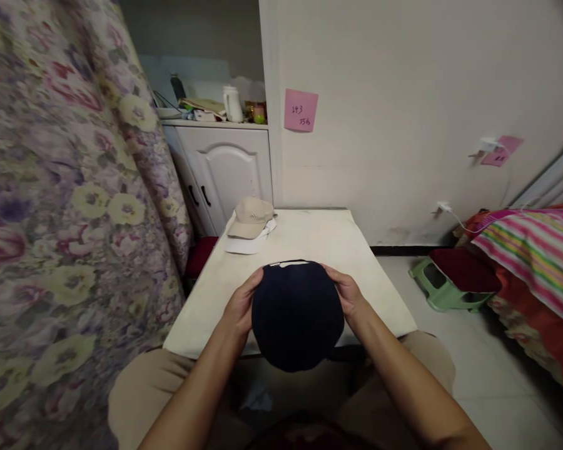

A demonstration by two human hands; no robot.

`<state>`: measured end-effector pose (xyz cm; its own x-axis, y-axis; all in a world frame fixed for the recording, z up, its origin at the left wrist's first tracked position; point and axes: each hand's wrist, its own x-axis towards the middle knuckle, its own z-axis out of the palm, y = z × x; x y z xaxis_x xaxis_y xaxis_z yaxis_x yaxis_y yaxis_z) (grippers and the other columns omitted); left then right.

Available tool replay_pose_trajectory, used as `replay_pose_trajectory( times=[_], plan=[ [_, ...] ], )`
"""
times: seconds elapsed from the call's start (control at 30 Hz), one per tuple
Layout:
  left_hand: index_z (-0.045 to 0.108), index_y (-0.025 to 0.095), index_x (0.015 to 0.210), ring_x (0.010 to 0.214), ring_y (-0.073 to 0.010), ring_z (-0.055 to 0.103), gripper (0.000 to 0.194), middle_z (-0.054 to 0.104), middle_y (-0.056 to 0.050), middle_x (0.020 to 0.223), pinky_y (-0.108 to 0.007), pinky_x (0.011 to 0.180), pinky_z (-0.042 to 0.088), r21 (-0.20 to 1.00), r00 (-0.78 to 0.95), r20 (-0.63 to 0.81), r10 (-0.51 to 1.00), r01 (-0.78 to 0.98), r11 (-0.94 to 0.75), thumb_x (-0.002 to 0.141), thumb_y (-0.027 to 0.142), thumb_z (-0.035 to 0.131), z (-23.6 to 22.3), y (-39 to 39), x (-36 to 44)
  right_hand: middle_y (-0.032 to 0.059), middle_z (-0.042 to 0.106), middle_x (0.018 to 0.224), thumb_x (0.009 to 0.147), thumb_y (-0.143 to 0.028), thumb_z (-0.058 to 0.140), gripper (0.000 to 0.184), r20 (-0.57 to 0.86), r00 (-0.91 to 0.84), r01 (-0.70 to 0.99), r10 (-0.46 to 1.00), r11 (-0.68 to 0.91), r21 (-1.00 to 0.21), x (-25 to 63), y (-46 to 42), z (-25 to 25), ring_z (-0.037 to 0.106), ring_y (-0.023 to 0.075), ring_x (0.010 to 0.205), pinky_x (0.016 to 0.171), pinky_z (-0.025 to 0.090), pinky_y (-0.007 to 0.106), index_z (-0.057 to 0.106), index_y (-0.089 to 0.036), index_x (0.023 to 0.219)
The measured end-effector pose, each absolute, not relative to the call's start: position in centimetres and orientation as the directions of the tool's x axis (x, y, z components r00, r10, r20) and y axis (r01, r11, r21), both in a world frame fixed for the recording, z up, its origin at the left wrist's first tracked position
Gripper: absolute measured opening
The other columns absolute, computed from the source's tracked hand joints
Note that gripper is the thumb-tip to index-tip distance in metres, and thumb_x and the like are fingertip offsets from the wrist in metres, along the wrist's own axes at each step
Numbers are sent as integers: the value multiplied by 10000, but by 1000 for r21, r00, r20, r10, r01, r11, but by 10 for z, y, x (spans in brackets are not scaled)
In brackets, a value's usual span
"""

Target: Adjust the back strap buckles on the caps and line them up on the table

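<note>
From my remote post I see the dark cap (298, 319) held over the near edge of the pale table (319, 237). It is navy to nearly black, plain and rounded, with a narrow opening along its far edge bridged by a thin dark strip. Its underside is hidden from me. I have it gripped from both sides: the left hand (243, 303) on its left, the right hand (348, 292) on its right, both toward its far end.

The cap blocks my view of the table's near middle. At the table's far left, apart from it, a beige cap (249, 215) sits on a white cap (244, 245), covering most of it. A floral curtain (75, 219) hangs close along the left; a white cabinet (237, 169) stands beyond. On the right is a green stool (431, 294) with a dark red top, beside a striped bedcover (539, 250).
</note>
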<state>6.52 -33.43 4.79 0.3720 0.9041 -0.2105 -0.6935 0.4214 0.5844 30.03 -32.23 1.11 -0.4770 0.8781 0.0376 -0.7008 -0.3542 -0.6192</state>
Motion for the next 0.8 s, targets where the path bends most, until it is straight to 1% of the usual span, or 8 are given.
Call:
replay_pose_trajectory(
  times=[0.1,0.2,0.3,0.4,0.5,0.6,0.7,0.8],
  plan=[
    [721,143,897,706,-186,736,164,770,-34,774,-287,809,581,576,461,-72,885,-704,414,756,106,647,38,-341,64,-14,747,808,745,-160,670,143,-28,-424,-745,905,-366,-558,293,-322,10,698,124,701,735,563,231,678,-171,888],
    [726,144,884,674,-198,729,210,770,-39,783,-266,693,593,586,568,17,823,-672,452,674,160,717,36,-349,65,4,759,817,759,-154,663,118,-84,-437,-744,895,-413,-526,288,-324,13,705,135,698,743,570,250,689,-155,874],
    [718,131,963,658,-208,727,299,770,-60,793,-260,643,587,642,630,14,777,-601,476,669,179,736,37,-355,68,3,760,808,758,-153,670,117,-101,-421,-763,901,-412,-498,289,-327,14,707,132,716,774,561,246,697,-156,872],
    [703,111,1033,728,-214,737,338,772,-84,862,-270,732,590,672,615,-28,788,-572,470,701,165,729,37,-355,69,1,756,790,733,-137,676,125,-99,-404,-765,909,-396,-508,294,-330,12,700,131,703,750,559,239,702,-155,854],
    [706,115,1025,799,-225,738,321,769,-95,927,-289,786,589,659,583,-49,811,-591,465,707,142,736,37,-357,69,-1,756,795,696,-100,672,167,-81,-399,-748,914,-375,-548,300,-334,9,692,130,690,727,557,240,706,-155,850],
    [720,140,984,786,-215,739,271,774,-72,916,-286,772,595,611,536,-45,843,-653,448,714,124,729,35,-361,70,-1,753,782,694,-113,685,169,-85,-402,-736,912,-377,-562,300,-337,7,689,132,699,750,550,240,708,-150,857],
    [746,162,904,716,-188,742,158,783,-38,834,-256,728,601,534,518,-23,855,-717,448,756,150,692,31,-367,71,-5,758,845,752,-175,677,261,-81,-392,-770,917,-375,-517,297,-340,6,696,131,764,826,539,249,702,-172,1012],
    [771,172,840,683,-193,745,133,782,-24,761,-244,690,601,478,588,-1,809,-710,517,786,214,658,24,-371,70,-27,756,944,826,-213,628,414,-66,-355,-806,933,-341,-483,294,-341,4,700,124,827,880,529,272,611,-258,1237]
  ],
)
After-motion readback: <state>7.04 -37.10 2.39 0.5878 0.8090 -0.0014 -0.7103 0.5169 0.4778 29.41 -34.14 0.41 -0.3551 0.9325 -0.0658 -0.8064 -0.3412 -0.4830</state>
